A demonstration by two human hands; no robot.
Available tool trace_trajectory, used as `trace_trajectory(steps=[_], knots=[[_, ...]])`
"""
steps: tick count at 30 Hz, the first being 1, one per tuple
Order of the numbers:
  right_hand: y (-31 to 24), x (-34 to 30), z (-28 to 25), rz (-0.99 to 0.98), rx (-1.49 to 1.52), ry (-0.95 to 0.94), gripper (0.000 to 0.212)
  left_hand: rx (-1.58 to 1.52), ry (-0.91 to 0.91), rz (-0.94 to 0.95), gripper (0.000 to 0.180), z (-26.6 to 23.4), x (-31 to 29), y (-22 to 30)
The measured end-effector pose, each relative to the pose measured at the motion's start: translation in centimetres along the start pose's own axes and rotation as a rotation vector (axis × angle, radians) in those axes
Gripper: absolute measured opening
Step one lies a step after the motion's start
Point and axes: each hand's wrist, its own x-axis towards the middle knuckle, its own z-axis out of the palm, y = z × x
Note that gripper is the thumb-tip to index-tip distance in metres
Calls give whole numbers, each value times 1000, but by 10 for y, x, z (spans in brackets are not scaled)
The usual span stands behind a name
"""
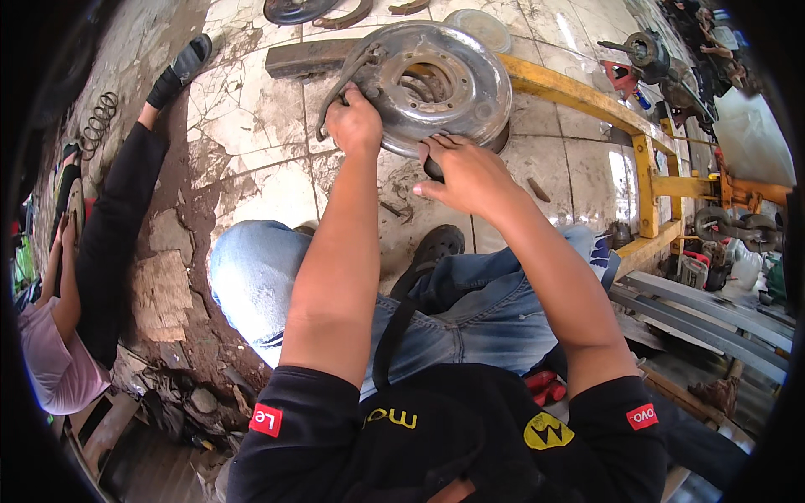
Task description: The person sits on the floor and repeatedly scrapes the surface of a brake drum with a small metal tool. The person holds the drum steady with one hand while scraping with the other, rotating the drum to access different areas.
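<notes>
A round, shiny metal brake backing plate [478, 63] with a large centre hole and smaller bolt holes lies raised off the tiled floor in front of me. A dark, bent hose or cable [324, 113] curves down along its left edge. My left hand [354, 124] is closed at that edge, fingers curled over the plate beside the cable. At the near rim is my right hand [465, 174], its fingers bent over a small dark piece [433, 168] and its thumb pointing left. What that piece is, I cannot make out.
A dark beam [306, 59] lies beneath the plate's left side. Curved brake shoes [348, 15] rest beyond it. A yellow metal frame [579, 90] runs along the right. On the left are a coil spring [99, 117] and another person's outstretched leg [126, 197].
</notes>
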Motion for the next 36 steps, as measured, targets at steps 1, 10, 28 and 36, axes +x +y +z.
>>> trace_trajectory(steps=[1,10,28,36], knots=[[-7,7,-12,53,10,-106,75,-26,-11,-14,53,0,2,0],[6,11,-17,28,97,-203,88,3,-2,63,53,-2,1,0],[16,12,6,-87,43,-116,90,-1,-38,12,53,-4,2,8],[14,5,9,-18,-128,-77,86,-5,-68,-13,54,-9,-2,12]])
